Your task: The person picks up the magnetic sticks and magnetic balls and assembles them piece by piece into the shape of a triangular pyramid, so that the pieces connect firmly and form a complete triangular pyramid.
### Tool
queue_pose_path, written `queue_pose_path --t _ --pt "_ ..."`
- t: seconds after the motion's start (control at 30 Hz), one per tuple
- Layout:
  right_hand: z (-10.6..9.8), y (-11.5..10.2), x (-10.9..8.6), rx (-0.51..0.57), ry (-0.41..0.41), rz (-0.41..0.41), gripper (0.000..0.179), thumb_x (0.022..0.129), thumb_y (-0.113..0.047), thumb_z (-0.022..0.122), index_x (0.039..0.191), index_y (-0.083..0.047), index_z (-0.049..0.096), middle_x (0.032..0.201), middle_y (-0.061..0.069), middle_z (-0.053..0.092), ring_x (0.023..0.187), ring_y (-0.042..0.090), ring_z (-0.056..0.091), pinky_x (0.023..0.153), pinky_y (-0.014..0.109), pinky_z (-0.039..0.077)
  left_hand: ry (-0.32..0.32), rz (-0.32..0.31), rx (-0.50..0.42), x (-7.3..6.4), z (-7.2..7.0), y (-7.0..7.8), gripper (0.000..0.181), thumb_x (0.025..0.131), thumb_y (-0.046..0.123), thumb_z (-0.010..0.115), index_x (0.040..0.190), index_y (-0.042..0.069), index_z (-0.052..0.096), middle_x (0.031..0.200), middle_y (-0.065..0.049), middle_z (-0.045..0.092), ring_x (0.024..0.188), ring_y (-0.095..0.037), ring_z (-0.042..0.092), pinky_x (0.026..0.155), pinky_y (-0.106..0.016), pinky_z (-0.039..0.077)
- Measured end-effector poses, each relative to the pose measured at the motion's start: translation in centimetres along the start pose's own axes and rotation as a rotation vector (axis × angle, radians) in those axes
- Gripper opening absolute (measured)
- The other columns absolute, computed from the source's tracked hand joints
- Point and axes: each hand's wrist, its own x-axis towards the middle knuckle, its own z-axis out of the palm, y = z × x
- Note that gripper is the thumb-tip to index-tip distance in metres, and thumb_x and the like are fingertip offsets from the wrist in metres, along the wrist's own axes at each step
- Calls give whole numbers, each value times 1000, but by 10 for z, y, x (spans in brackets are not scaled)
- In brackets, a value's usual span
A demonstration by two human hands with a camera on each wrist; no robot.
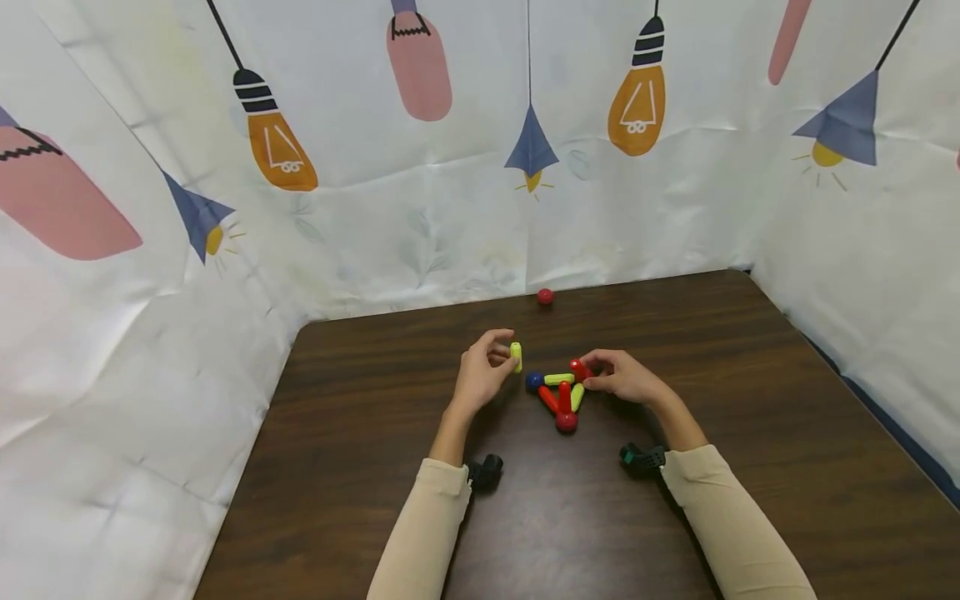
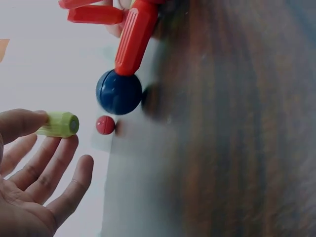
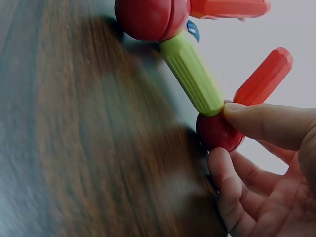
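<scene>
My left hand (image 1: 480, 373) pinches a short yellow-green magnetic rod (image 2: 59, 124) between thumb and fingers, raised just left of a triangle of rods and balls. A blue ball (image 1: 534, 382) forms the triangle's left corner, a red ball (image 1: 566, 422) the near one. At the right corner, the thumb and fingers of my right hand (image 1: 621, 379) grip another red ball (image 3: 217, 131). Two yellow-green rods and a red rod (image 1: 548, 399) make the sides. From the near ball rises a red rod (image 1: 565, 397); a further red rod (image 3: 266, 76) sticks up from the gripped ball.
A loose red ball (image 1: 545, 297) lies near the far edge of the dark wooden table (image 1: 337, 467). Behind it hangs a white cloth (image 1: 360, 217) printed with lamps. Black wrist cameras (image 1: 486, 472) sit at both cuffs.
</scene>
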Motion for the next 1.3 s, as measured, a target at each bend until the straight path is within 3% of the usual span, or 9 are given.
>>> queue_pose_path --t 0.17,0.3,0.7,1.13,1.3 --pt "5 -3 3 -1 10 20 32 94 -13 73 125 -7 67 119 17 65 79 22 56 69 33 49 -12 52 -3 -1 4 -1 33 93 10 75 126 10 70 104 -7 76 97 -22 73 87 -38 59" --pt "5 -3 4 -5 22 24 31 94 -13 73 125 -8 68 116 18 66 81 24 56 70 35 48 -66 97 -36 0 7 2 28 93 8 75 121 10 73 106 -9 75 98 -23 71 88 -40 59" --pt "6 -2 4 -19 19 1 32 97 -16 71 127 -9 68 117 17 66 86 24 58 72 35 49 -200 131 1 -3 12 4 26 93 13 76 120 13 73 110 -2 76 99 -18 71 91 -36 58" --pt "8 -2 5 -36 18 -11 33 97 -18 71 129 -10 67 119 16 67 92 24 60 77 35 50 -254 101 52 -4 13 3 24 94 12 74 117 18 74 113 1 74 103 -19 69 92 -36 57" --pt "7 -1 3 -25 34 8 34 95 -17 73 127 -7 66 100 11 64 83 22 57 71 31 48 -272 95 77 -2 13 1 23 93 12 76 115 19 74 109 1 74 102 -16 68 92 -36 56"
